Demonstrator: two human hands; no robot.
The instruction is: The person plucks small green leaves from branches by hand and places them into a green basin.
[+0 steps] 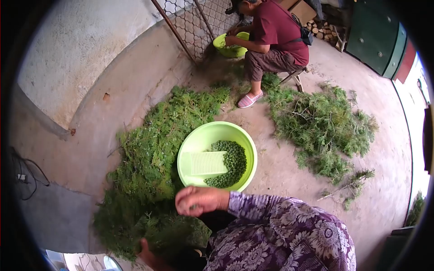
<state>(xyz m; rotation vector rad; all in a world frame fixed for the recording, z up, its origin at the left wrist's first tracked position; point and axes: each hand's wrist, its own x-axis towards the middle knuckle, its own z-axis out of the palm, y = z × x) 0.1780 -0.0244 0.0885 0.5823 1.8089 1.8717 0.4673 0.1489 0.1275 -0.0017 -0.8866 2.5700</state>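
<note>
My left hand (147, 254) shows only partly at the bottom edge, gripping a bunch of green leafy sprigs (174, 232) in my lap. Just above that bunch hovers my right hand (199, 201), reaching from a purple floral sleeve with its fingers curled closed; nothing shows inside them. Directly beyond it on the ground stands a light green basin (246, 147) holding a heap of small green seeds (228, 165) and a pale ribbed board (207, 162).
A long pile of green branches (153, 149) lies left of the basin along the concrete wall. Another pile (321, 126) lies to the right. A person in a maroon shirt (278, 31) sits on a stool at the back, hands in a second green basin (230, 47). Cables (25, 176) lie at far left.
</note>
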